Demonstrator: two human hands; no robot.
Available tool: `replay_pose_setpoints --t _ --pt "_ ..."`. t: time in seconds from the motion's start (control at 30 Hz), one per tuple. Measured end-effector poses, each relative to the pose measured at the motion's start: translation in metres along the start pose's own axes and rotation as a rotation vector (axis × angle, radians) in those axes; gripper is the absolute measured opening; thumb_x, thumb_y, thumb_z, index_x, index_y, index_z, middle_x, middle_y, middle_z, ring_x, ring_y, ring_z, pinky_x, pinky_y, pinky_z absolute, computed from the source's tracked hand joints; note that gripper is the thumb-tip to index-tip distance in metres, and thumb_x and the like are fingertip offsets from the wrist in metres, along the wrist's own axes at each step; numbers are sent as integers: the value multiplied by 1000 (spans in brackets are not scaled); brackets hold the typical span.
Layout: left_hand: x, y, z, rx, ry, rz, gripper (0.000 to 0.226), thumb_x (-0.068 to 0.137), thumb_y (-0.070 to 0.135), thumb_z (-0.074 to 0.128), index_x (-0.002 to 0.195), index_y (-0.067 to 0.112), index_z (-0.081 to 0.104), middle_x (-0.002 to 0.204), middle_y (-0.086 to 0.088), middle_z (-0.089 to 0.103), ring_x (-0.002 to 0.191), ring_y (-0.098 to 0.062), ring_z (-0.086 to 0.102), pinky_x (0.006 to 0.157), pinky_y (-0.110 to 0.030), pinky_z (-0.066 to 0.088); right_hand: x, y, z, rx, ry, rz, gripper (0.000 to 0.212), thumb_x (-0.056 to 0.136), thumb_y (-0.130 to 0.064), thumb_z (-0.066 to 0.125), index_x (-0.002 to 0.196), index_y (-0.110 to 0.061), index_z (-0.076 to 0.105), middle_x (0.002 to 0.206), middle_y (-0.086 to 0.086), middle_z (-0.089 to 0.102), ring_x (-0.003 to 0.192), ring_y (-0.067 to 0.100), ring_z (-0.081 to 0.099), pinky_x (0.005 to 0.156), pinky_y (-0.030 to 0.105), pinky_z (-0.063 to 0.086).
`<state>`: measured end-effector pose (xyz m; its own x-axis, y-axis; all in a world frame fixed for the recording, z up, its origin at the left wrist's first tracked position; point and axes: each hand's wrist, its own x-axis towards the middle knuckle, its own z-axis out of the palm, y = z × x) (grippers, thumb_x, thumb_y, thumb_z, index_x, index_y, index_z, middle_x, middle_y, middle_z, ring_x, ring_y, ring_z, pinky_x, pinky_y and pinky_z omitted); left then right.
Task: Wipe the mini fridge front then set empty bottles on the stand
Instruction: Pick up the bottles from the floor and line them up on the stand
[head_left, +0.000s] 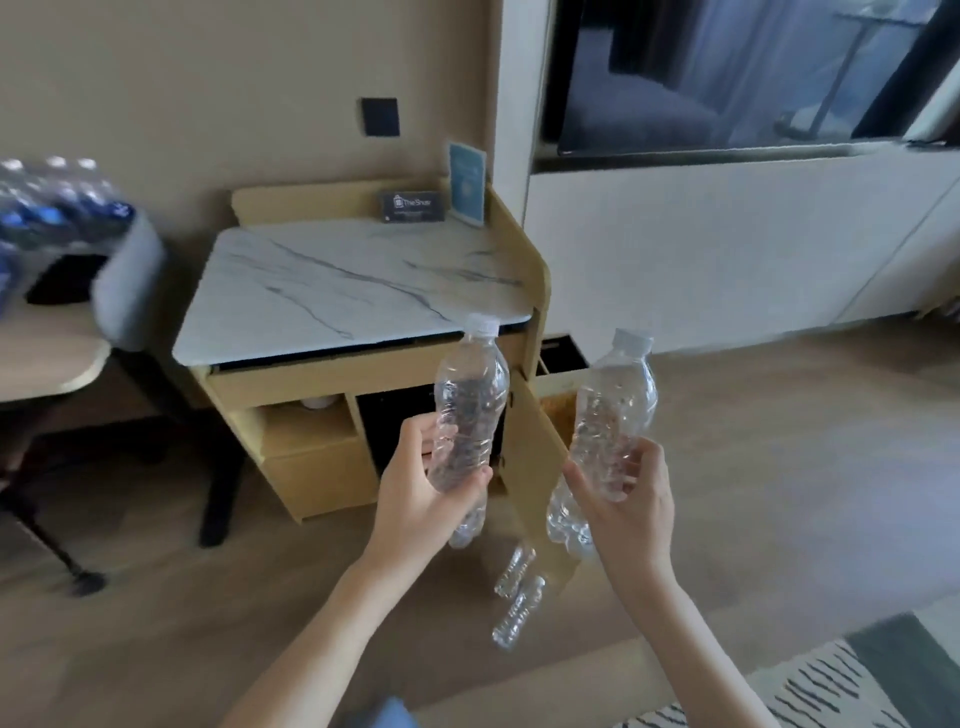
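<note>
We grip 2 clear crumpled plastic bottles, left hand (415, 488) around one (467, 410), right hand (631, 499) around the other (608, 431), before the marble-topped wooden stand (353, 283).

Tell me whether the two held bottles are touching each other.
Apart. The head view shows the left bottle and the right bottle each in its own hand, with the cabinet door showing plainly in the gap between them.

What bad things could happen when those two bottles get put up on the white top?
1. Each hand, left hand and right hand, grips a light, crumpled empty bottle; set down on the smooth marble top, either might tip.
2. Two more bottles lie on the floor by the feet, so a step forward could crush or kick them.
3. The open cabinet door juts out and could be bumped.
</note>
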<state>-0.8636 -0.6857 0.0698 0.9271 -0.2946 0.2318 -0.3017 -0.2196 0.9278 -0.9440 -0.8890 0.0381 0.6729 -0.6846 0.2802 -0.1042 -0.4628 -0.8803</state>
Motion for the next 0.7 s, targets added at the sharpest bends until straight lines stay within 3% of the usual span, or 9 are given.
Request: replay_pose_setpoints --t 0.13,0.23,0.33,0.5,0.7 --pt "-7 -14 -61 53 168 -22 65 78 18 85 113 55 44 115 42 56 108 15 56 86 1 38 -6 -36 54 38 -145 -69 58 75 -50 82 116 -28 48 104 -9 56 97 13 57 82 28 45" --pt "-13 -28 -111 64 264 -72 62 78 24 84 113 55 44 116 35 59 109 13 56 87 0 39 -21 -65 98 70 -235 -101 57 77 -45 84 118 -24 49 106 -6 58 98 16 59 84 32 49" --pt "-21 -48 -163 71 324 -113 59 78 28 83 119 49 46 120 26 60 112 11 55 89 -8 40 -42 -91 149 93 -324 -119 58 78 -44 83 119 -21 50 107 -4 57 99 15 58 81 28 48" --pt "-35 -83 -256 132 402 -132 68 78 25 83 110 66 40 118 41 53 111 17 53 86 2 37 -89 -135 237 180 -439 -108 51 79 -41 84 115 -33 49 109 -8 59 104 14 60 86 36 53" --pt "-38 -116 -356 192 489 -151 68 77 25 84 111 66 41 117 43 53 109 18 53 83 4 37 -127 -184 322 232 -517 -106 50 71 -57 77 110 -41 50 107 -9 60 101 12 61 86 39 55"
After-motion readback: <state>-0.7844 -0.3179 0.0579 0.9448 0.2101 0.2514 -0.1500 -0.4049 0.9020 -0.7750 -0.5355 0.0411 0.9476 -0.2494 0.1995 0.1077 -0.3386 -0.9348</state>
